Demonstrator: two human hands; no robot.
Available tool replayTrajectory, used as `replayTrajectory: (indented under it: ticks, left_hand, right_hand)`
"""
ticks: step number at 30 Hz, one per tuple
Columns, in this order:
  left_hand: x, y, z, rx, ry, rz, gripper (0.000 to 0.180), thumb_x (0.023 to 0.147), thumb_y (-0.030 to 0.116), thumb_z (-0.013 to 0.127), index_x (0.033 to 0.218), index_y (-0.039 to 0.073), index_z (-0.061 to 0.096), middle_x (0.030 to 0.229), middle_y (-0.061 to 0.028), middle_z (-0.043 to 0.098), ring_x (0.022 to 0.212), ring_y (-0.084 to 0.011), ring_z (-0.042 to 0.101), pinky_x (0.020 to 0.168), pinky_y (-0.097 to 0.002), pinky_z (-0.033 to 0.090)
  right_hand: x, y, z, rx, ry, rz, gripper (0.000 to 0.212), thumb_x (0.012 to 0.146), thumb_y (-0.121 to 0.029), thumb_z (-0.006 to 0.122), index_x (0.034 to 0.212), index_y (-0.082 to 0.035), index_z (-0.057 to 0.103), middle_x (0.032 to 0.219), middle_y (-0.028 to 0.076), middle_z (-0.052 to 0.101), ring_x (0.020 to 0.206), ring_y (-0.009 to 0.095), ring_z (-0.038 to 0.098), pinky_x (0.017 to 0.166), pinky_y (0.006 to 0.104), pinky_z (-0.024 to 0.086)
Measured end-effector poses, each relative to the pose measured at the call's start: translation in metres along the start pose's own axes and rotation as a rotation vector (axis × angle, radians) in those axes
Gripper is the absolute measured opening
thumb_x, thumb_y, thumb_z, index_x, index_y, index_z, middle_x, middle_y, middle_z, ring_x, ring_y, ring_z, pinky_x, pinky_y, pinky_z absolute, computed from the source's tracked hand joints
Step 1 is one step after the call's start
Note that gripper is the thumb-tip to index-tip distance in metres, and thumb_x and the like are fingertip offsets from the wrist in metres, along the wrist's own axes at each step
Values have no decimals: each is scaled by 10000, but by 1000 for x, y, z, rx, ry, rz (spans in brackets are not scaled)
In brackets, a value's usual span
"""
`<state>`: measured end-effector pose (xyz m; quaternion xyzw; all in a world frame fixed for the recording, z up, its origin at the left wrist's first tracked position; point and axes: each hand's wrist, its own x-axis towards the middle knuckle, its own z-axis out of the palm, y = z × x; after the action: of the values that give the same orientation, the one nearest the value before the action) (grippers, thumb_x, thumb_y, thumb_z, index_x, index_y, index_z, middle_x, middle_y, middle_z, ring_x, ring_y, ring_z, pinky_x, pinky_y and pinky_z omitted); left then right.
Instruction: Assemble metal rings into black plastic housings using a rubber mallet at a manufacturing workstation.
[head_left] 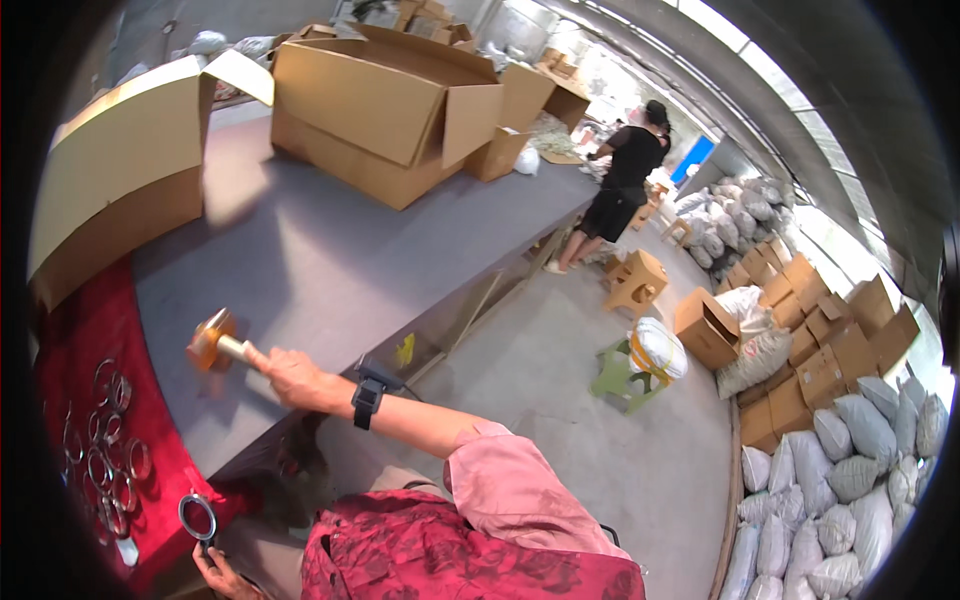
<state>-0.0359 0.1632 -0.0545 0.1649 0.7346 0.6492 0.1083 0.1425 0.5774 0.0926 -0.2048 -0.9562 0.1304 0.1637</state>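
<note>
My right hand (292, 378), with a dark watch on the wrist, is closed round the pale handle of a mallet (213, 342). Its amber-orange head is over the grey tabletop (330, 240), slightly blurred. At the lower left, my left hand (225, 577) is partly cut off by the frame's edge. Its fingers pinch the lower side of a round metal ring (197, 518), held upright beside the red cloth (165, 440). Several similar loose metal rings (103, 467) lie piled on that cloth. Whether the mallet touches the table, I cannot tell.
Large open cardboard boxes (350, 105) stand on the table's far side, another box (125, 170) at left. A co-worker (632, 165) stands along the table's far end. On the floor at right are a green stool (622, 382), a brown stool (636, 280) and stacked sacks (815, 490).
</note>
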Motion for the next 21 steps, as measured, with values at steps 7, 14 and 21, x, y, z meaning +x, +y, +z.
replayTrajectory:
  ticks: [7, 14, 21]
  left_hand:
    - [-47, 45, -69, -82, 49, -33, 186, 1012, 122, 622, 1159, 10, 640, 933, 5, 596, 826, -80, 518, 758, -236, 425]
    - [-127, -4, -134, 931, 223, -107, 414, 881, 171, 721, 1246, -10, 649, 1242, -203, 653, 1196, -384, 562, 1080, -462, 423]
    - [-36, 121, 0, 929, 378, 571, 452, 793, 86, 725, 1236, 39, 645, 1264, -149, 643, 1234, -358, 558, 1095, -500, 402]
  right_hand:
    - [-2, 25, -24, -247, 189, -48, 701, 766, 73, 620, 1449, 5, 481, 962, 183, 631, 886, 357, 614, 761, 462, 517]
    - [-10, 31, 5, -316, 170, 15, 728, 789, 33, 618, 1494, 17, 441, 1111, 174, 603, 1028, 347, 594, 888, 430, 521]
    - [-12, 20, 16, -342, 289, -37, 609, 827, 47, 560, 1433, 38, 506, 1041, 197, 633, 941, 359, 638, 815, 435, 548]
